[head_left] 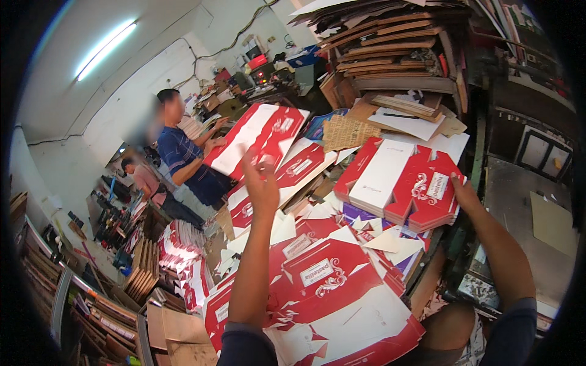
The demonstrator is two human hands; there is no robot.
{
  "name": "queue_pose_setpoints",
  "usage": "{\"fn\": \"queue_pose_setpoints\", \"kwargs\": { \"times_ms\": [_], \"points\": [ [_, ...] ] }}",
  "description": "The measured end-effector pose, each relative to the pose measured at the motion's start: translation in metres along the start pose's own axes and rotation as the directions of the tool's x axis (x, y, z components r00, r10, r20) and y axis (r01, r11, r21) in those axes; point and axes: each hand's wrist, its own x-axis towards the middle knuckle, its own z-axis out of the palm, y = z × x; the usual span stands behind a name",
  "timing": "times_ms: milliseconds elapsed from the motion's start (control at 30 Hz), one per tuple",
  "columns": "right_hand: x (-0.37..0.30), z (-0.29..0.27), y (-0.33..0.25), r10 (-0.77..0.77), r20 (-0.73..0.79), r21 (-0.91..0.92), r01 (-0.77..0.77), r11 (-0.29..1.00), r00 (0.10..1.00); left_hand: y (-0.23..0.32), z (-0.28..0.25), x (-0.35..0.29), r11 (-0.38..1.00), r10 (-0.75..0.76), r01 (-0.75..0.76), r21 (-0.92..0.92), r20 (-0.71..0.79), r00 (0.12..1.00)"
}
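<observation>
My left hand (261, 178) is raised over the middle of the bench, slightly smeared, its fingers apart. Behind it, a red and white printed sheet (249, 135) is tilted up; a co-worker's hand (213, 144) is at its left edge. My right hand (466, 194) has its fingers round the right edge of a neat stack of red and white die-cut box blanks (386, 172). Closest to me lies a pile of large red and white printed sheets (351, 320), partly cut along the outlines. Another pile of printed sheets (299, 166) lies beyond my left hand.
Cream paper offcuts (390, 243) and a purple printed sheet (406, 263) lie between the piles. Wooden boards (390, 52) are stacked at the back. A machine with a metal surface (513, 229) stands at right. Another person (160, 189) works farther left, near stacked sheets (181, 242).
</observation>
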Motion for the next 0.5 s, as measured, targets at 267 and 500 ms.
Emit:
{"fn": "queue_pose_setpoints", "kwargs": {
  "times_ms": [267, 500],
  "points": [
    [0.031, 0.005, 0.034, 0.011, -0.025, 0.019, -0.01, 1.0, 1.0, -0.042, 0.014, -0.16, 0.96, -0.112, -0.099, 0.264, 0.682, 0.723],
    [0.017, -0.004, 0.02, -0.059, 0.038, 0.07, 0.057, 0.996, 0.997, -0.041, 0.017, -0.171, 0.965, -0.147, -0.033, 0.258, 0.645, 0.75]
  ]
}}
